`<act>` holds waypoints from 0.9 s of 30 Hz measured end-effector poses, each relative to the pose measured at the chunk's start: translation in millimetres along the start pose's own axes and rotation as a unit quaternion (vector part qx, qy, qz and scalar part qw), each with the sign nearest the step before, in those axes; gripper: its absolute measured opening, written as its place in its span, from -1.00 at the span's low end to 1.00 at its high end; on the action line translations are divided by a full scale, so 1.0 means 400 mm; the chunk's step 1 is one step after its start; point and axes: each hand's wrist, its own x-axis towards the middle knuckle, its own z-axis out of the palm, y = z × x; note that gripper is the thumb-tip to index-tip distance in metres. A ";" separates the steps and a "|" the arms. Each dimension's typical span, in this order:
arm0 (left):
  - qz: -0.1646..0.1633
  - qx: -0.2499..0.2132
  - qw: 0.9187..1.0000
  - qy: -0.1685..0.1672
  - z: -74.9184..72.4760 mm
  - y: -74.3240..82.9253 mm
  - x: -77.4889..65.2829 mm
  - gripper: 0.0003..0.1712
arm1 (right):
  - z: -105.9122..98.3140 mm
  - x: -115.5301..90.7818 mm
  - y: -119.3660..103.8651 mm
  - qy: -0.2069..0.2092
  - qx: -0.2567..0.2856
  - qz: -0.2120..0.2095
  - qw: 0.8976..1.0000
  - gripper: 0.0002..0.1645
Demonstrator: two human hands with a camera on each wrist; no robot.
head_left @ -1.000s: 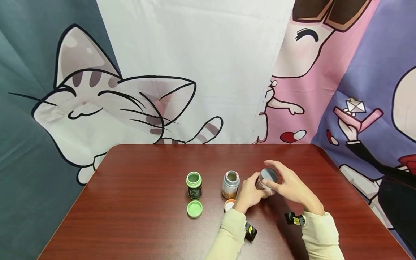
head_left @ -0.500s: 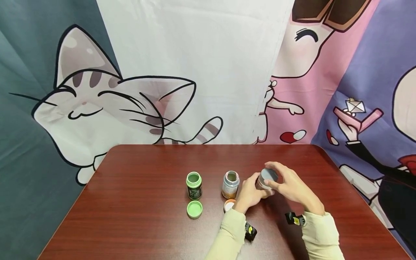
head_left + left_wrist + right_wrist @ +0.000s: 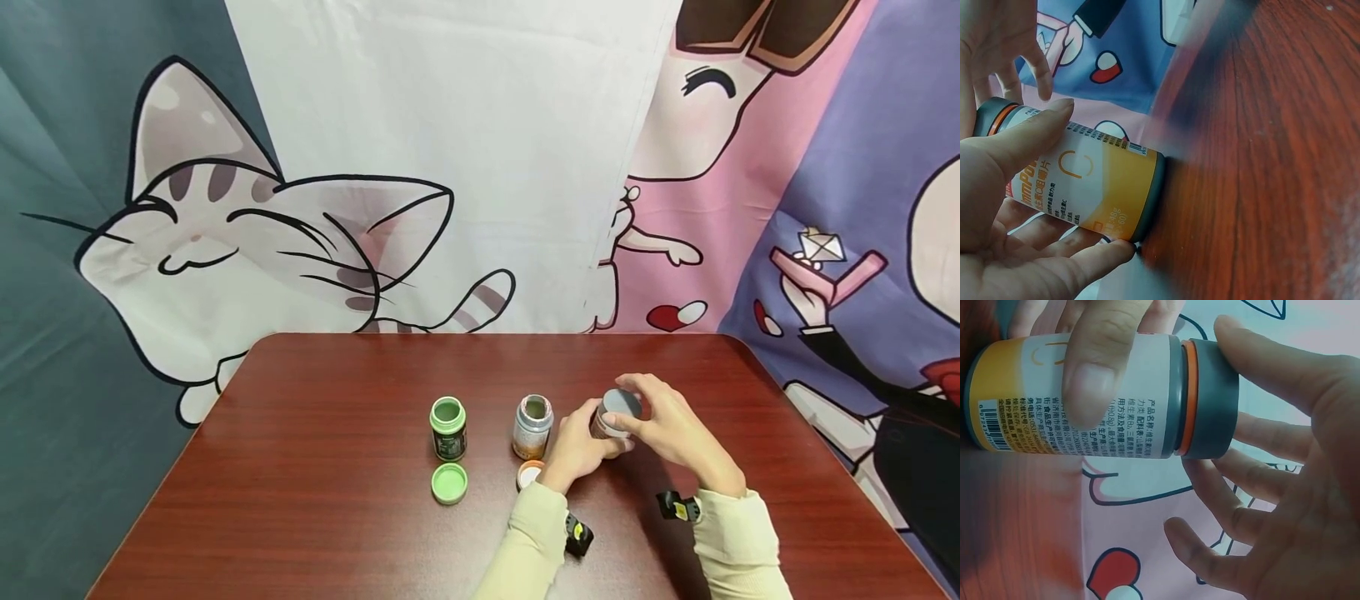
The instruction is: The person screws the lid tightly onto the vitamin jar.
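Observation:
My left hand (image 3: 579,446) grips a yellow-and-white supplement bottle (image 3: 1125,178) around its label, thumb across the front. The bottle stands on the table, its dark base touching the wood in the left wrist view. On top sits a dark grey cap (image 3: 1213,400) with an orange ring (image 3: 1191,397) just beneath it. With thumb and fingertips, my right hand (image 3: 678,425) pinches this cap at opposite sides; its other fingers spread loosely in the right wrist view. The far side of the bottle is hidden.
Left of my hands stand an uncapped grey bottle (image 3: 532,433) and an uncapped green bottle (image 3: 449,435). An orange-rimmed lid (image 3: 528,474), partly behind my left wrist, and a green lid (image 3: 449,483) lie before them. A printed cloth (image 3: 465,125) hangs behind the table (image 3: 322,517).
My right hand has shifted and turned slightly at the cap. My left hand and the held bottle stay in nearly the same place.

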 end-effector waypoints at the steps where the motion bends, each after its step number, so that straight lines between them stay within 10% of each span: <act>1: 0.000 -0.001 1.000 -0.001 0.000 0.000 0.000 -0.32 | 0.001 0.000 0.000 0.003 -0.001 0.000 1.000 -0.40; 27: 0.001 -0.006 1.000 0.003 0.000 -0.003 0.003 -0.31 | -0.026 -0.008 0.001 -0.039 0.048 -0.017 0.998 -0.24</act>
